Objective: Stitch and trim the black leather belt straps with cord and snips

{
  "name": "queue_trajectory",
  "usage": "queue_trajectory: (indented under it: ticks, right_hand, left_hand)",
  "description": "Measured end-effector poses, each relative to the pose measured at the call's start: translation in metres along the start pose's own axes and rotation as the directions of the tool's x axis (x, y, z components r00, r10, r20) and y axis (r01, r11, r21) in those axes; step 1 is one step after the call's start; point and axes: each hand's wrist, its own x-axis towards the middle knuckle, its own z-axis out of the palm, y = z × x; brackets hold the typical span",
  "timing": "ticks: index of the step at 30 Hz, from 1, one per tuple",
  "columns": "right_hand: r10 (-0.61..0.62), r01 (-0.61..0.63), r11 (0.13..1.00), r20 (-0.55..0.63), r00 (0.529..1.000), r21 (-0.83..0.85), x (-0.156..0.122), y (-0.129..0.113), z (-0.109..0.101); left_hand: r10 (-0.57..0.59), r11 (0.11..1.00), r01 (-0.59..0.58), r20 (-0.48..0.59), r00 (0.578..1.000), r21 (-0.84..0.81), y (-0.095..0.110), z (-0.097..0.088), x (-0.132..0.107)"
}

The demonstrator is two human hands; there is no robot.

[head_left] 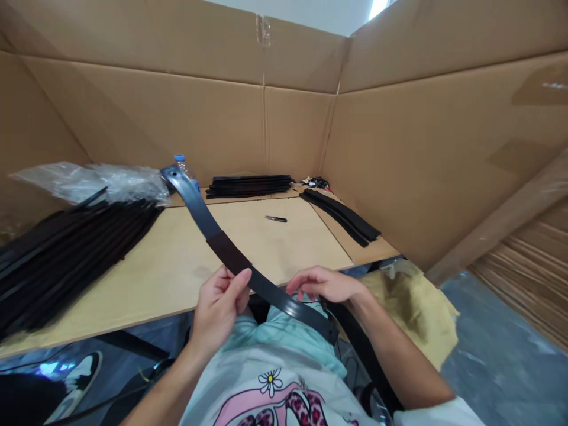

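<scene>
- Left hand (217,310) closed firmly around the black belt (279,296), midway along it
- Right hand (326,284) open, fingers curved just over the belt; contact unclear
- Belt's punched end rises past the left hand, above the table (302,248)

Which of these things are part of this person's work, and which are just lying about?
Part of the work:
black belt
left hand
right hand
piled black belts

Probably just lying about:
water bottle
plastic bag
small knife
</scene>
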Motion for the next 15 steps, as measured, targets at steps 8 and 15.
queue_trajectory:
  ticks: [8, 15]
  right_hand:
    - [0.124, -0.237, 0.885, -0.289, 0.949, -0.400, -0.033, 0.064, 0.010]
    - [0.487, -0.644, 0.723, -0.477, 0.731, -0.249, -0.107, 0.123, -0.039]
  left_hand:
    - [0.169, 0.978, -0.186, -0.159, 0.973, -0.099, 0.033, 0.020, 0.016]
    - [0.286, 0.945, -0.309, -0.193, 0.939, -0.104, 0.052, 0.024, 0.023]
